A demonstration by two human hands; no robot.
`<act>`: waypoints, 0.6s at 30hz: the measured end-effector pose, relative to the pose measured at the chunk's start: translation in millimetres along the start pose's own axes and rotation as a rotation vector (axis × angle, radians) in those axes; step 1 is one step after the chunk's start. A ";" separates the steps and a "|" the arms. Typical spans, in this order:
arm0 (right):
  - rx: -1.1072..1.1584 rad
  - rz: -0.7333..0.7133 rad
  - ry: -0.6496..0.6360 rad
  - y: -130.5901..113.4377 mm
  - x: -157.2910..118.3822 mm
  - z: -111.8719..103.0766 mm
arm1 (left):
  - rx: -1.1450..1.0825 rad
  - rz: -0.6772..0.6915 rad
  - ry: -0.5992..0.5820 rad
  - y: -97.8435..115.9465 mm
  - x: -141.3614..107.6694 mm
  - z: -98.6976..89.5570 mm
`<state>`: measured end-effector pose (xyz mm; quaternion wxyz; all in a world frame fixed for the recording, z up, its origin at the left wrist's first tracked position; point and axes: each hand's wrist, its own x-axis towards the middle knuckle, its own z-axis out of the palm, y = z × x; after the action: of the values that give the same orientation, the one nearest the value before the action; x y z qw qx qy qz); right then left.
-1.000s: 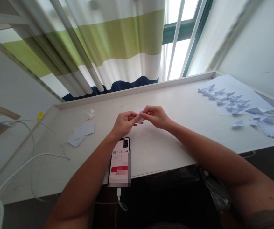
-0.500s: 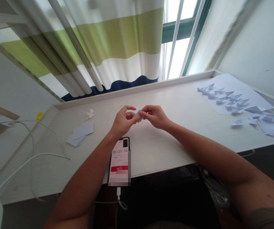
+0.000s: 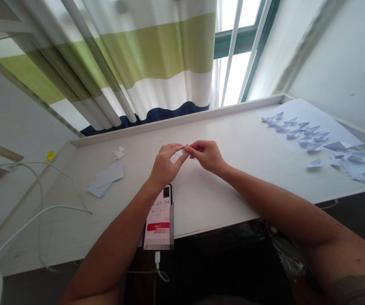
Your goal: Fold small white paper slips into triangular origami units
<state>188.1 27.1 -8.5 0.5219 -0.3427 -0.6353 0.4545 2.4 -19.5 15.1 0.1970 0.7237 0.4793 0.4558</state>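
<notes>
Between my two hands, just above the middle of the desk, is a small folded piece of white paper (image 3: 185, 149). My left hand (image 3: 167, 164) pinches it from the left with thumb and fingertips. From the other side my right hand (image 3: 207, 154) grips it between thumb and bent fingers. Fingertips cover most of the paper, so its exact shape is hidden. Several small folded paper boats (image 3: 303, 131) stand in rows at the right of the desk. A little stack of white paper sheets (image 3: 110, 176) lies to the left of my left hand.
A phone (image 3: 158, 220) with a timer on its screen lies at the desk's front edge, plugged into a white cable (image 3: 157, 259). Crumpled white paper (image 3: 118, 153) sits at the left. More cables (image 3: 42, 212) cross the left side. A raised rim (image 3: 182, 123) runs along the back.
My left fingers have closed in from a more spread pose onto the paper's top. The paper has turned more upright between my hands. My right hand stays nearly in place.
</notes>
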 end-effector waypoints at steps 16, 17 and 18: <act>0.022 -0.062 -0.046 -3.4 2.4 -4.3 | -0.507 -0.186 -0.150 -1.4 -1.6 4.0; 0.056 -0.042 -0.070 -2.7 2.8 -4.1 | -0.534 -0.205 -0.134 -2.3 -1.5 4.8; 0.081 -0.027 -0.092 -2.0 3.0 -3.8 | -0.560 -0.227 -0.116 -3.5 -1.3 5.4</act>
<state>191.3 30.0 -5.4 0.5118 -0.2916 -0.6443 0.4877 5.0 -18.2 9.3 0.4654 0.6081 0.4006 0.5032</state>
